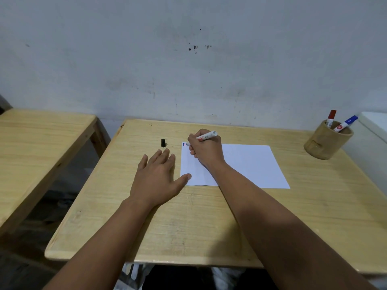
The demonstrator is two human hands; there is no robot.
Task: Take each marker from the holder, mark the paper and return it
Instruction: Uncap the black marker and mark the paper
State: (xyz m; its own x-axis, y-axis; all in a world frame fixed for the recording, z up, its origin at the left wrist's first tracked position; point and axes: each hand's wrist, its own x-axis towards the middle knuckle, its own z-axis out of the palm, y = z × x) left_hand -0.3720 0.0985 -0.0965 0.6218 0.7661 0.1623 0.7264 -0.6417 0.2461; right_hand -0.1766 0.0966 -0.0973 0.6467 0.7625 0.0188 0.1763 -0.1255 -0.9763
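The right hand (206,150) grips a marker (206,136) in a writing hold, tip down at the far left corner of the paper (249,164). Its body is white with a red label; the ink colour cannot be read from the tip, but a black cap (163,142) stands on the bench (188,216) just left of the paper, so this is probably the black one. The left hand (156,176) lies open and flat on the bench, fingers spread toward the cap, thumb tip touching the paper's near left edge. It holds nothing.

Two short strokes (184,144), one red and one blue, already sit at that corner just left of the tip. The red marker (331,118) and the blue marker (346,123) stand capped in the holder (327,141) at the far right of the bench, well apart from the paper.

So the task looks mostly done: red and blue seem used and returned. The third mark is being made or about to be made; whether ink is down yet is hidden by the hand. What is left is capping this marker and carrying it across to the holder. No other markers are visible.
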